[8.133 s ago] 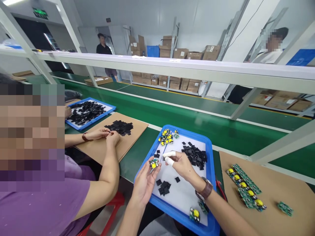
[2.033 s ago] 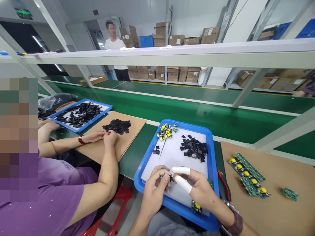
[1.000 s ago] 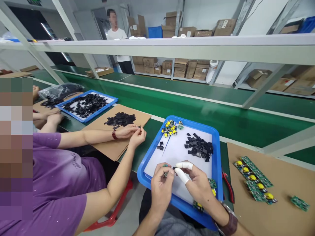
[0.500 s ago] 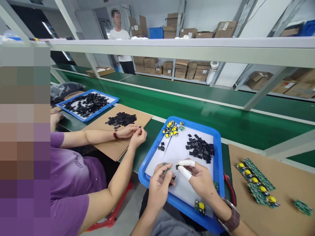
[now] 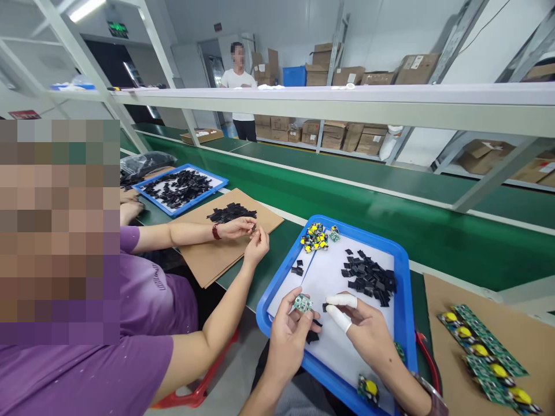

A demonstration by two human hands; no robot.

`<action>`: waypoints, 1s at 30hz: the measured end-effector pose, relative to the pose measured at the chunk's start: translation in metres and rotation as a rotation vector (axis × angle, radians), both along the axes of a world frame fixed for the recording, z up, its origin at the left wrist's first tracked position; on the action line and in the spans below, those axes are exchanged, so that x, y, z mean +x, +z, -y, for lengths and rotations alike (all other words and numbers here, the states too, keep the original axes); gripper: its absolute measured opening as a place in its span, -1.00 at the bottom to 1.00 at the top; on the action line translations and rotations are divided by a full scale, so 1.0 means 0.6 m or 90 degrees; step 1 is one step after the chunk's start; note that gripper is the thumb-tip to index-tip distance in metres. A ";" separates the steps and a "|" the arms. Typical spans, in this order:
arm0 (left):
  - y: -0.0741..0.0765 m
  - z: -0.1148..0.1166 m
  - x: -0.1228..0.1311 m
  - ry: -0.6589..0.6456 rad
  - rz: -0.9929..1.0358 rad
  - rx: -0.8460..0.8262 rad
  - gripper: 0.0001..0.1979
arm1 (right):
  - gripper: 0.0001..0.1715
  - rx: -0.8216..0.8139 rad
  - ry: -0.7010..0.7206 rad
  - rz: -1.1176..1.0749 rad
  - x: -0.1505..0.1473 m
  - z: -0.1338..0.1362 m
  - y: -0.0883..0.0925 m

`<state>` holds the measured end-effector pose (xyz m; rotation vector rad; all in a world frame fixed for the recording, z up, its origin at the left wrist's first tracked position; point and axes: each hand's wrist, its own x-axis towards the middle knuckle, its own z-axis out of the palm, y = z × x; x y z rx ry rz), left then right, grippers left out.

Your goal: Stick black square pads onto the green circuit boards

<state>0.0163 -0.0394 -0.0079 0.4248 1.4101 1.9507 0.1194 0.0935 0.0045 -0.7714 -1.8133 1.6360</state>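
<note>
Here, the left hand [image 5: 289, 338] pinches a small green board [image 5: 302, 303] between thumb and fingers above the blue tray [image 5: 403, 300], while the right hand [image 5: 368, 335] (two fingertips sheathed in white cots) closes finger and thumb on a black clip [image 5: 325, 307] just beside it. The fitting step seems in hand; mating clip to board would call for careful alignment. More clips [image 5: 369, 278] lie heaped in the tray.

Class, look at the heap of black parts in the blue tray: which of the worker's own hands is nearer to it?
Right. The right hand lies just below the heap of black parts on the blue tray; the left hand, holding a small green board, sits farther off toward the tray's left edge.
</note>
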 end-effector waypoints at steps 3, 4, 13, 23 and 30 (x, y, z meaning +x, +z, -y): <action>-0.001 0.000 0.000 0.006 0.005 0.008 -0.43 | -0.76 -0.003 0.003 0.006 0.001 -0.002 -0.006; -0.001 0.000 0.001 0.006 0.005 0.008 -0.43 | -0.76 -0.006 0.003 0.007 0.001 -0.002 -0.007; -0.015 0.002 -0.002 0.012 0.002 0.008 -0.37 | -0.69 -0.030 0.008 0.012 -0.002 -0.004 -0.023; -0.032 -0.018 -0.001 0.118 0.006 0.062 -0.37 | -0.71 -0.034 0.015 -0.007 0.001 -0.021 -0.053; -0.028 -0.002 -0.003 0.070 -0.005 0.032 -0.37 | -0.69 -0.041 0.004 -0.002 0.004 -0.013 -0.029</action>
